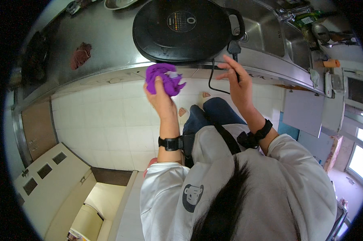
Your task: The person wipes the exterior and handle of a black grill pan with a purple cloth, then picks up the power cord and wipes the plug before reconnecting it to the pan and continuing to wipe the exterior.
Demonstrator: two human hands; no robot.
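My left hand grips a bunched purple cloth in front of the metal counter's edge. Part of a small whitish patch shows among its folds. A black oval electric griddle lies with its lid down on the counter, just beyond the cloth. Its round control panel bears writing and symbols, and its loop handle points right. My right hand is raised beside a black power cord, fingers spread. Below the handle sits a black plug; its lead passes behind that hand.
A double stainless sink lies to the right, partly overhung by the griddle. On the counter at left rests a crumpled brownish-red cloth. A metal dish stands at the back. Bottles and utensils crowd the far right.
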